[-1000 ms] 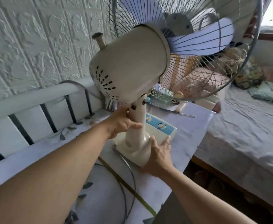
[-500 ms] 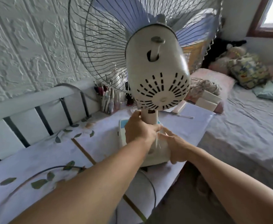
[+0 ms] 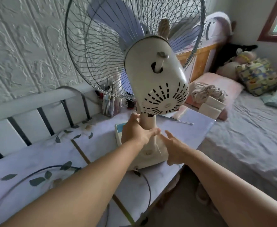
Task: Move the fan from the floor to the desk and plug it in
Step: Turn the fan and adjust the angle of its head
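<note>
Head view: fan [image 3: 157, 82] stands on the desk [image 3: 101, 145] near its far end, grille toward the wall. Left hand [image 3: 137, 131] grips the fan's neck; right hand [image 3: 174, 148] rests with straight fingers against the base. Its cord [image 3: 148, 189] trails over the desk edge.

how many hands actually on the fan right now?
1 for certain. The left hand is wrapped round the cream plastic neck of the desk fan. The right hand is open beside the fan's base; whether it touches cannot be told.
</note>
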`<move>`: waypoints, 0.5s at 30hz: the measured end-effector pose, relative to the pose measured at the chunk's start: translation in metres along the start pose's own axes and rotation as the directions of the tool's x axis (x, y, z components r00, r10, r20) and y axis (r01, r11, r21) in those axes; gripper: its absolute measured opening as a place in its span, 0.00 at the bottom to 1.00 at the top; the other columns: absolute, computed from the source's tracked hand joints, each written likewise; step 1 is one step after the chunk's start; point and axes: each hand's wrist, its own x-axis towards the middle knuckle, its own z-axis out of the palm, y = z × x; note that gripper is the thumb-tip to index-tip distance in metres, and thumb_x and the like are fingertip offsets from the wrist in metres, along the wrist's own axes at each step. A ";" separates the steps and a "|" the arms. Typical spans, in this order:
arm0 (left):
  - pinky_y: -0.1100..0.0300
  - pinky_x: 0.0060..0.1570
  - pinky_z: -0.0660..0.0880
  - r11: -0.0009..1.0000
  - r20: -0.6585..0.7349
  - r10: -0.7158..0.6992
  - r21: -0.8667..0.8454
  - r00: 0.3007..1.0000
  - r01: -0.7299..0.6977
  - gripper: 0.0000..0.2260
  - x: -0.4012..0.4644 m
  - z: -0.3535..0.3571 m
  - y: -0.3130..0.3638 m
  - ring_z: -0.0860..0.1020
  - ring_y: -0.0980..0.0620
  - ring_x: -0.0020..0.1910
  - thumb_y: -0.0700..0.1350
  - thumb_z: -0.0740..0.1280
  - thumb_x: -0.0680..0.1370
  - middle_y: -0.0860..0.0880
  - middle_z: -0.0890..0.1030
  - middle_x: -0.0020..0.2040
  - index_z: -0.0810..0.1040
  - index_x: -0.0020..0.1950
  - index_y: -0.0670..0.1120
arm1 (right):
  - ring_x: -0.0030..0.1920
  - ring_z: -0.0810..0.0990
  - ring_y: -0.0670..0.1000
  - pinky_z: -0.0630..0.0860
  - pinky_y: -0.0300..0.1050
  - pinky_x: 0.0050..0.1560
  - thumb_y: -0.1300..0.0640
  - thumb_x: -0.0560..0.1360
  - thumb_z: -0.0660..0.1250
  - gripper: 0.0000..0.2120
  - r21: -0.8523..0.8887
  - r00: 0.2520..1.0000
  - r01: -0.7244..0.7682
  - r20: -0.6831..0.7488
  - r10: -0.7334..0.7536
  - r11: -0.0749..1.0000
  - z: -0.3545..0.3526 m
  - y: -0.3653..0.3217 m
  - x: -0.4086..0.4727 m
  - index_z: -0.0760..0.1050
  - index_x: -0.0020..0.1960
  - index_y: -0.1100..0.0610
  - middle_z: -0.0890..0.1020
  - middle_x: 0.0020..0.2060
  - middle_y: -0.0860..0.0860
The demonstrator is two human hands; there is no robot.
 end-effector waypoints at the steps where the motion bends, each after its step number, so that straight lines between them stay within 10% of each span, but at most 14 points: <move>1: 0.59 0.55 0.71 1.000 0.061 -0.005 0.025 0.998 0.003 0.32 -0.002 -0.007 0.001 0.78 0.47 0.58 0.53 0.79 0.62 0.49 0.80 0.60 0.68 0.60 0.48 | 0.73 0.57 0.61 0.68 0.53 0.64 0.59 0.61 0.77 0.59 0.037 0.999 -0.028 0.020 0.027 0.999 -0.005 -0.003 -0.005 0.37 0.75 0.46 0.45 0.76 0.58; 15: 0.51 0.62 0.73 0.988 0.277 -0.091 -0.096 0.957 0.121 0.35 -0.047 -0.095 0.039 0.74 0.43 0.63 0.42 0.74 0.70 0.43 0.74 0.67 0.61 0.73 0.48 | 0.68 0.64 0.57 0.66 0.48 0.61 0.49 0.59 0.79 0.52 0.527 0.960 -0.058 -0.205 0.193 0.848 -0.105 -0.063 -0.096 0.50 0.73 0.51 0.65 0.69 0.56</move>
